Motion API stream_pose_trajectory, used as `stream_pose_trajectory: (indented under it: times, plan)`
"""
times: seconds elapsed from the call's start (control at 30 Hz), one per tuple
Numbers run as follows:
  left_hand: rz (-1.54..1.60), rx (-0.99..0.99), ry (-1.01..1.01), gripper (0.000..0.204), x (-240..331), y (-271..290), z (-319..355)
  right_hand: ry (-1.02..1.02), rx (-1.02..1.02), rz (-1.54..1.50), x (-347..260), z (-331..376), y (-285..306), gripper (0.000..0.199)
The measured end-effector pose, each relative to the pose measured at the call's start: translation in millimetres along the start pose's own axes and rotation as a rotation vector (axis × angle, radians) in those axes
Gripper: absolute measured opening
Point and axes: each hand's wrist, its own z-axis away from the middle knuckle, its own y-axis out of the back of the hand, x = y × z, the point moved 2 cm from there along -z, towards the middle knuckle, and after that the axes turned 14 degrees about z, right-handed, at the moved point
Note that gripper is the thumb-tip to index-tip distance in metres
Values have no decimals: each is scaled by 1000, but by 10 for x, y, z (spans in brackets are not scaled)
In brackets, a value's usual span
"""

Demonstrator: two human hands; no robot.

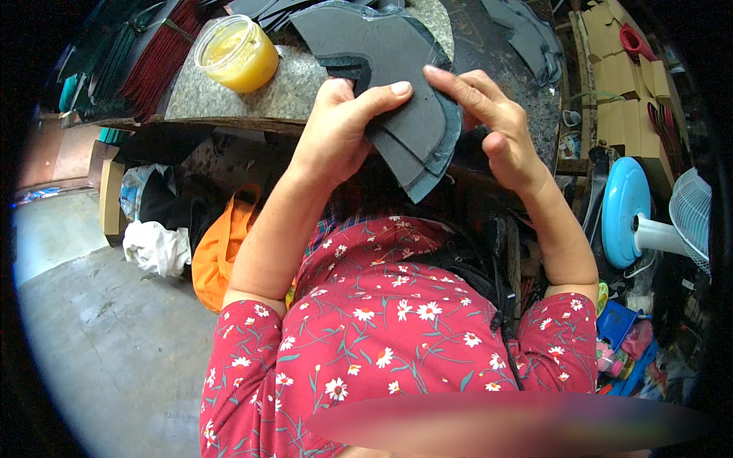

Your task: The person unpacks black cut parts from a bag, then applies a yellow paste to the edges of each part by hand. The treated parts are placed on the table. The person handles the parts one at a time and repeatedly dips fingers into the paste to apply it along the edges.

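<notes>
My left hand (341, 126) is closed on a stack of dark grey, curved cut-out pieces (382, 42), which look like shoe upper parts. Its thumb presses on the top face, and the fingers are mostly hidden beneath. The pieces overlap unevenly, with shiny edges showing at the right and bottom. At the stack's right edge is my right hand (500, 126), its index finger stretched out to the rim. The right thumb stands apart from the other fingers, and nothing shows in its grasp. Left of the stack, an uncapped clear jar of yellow paste (238, 55) sits on a speckled stone slab (296, 84).
More dark cut pieces (527, 34) lie at the bench's far right. Bundled dark red cords (164, 61) are at the far left. An orange bag (217, 259) and white cloth (158, 248) are below. A blue-and-white fan (628, 214) and cardboard boxes (618, 84) stand to the right.
</notes>
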Motion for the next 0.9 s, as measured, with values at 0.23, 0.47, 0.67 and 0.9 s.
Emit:
stream_pose_trajectory:
  times: [0.23,0.47,0.67,0.9]
  plan:
    - [21,9,-21,29,51,40,-68,-12,-125,-267,12,28,42,105]
    - [39,72,-77,24,30,42,-134,41,-154,-234,-33,99,-62,100]
    - [-27,141,-108,23,-59,51,-191,408,-57,409,-250,166,36,81]
    - [-496,-82,-205,31,-74,-67,-190,329,258,510,-354,-166,197,64]
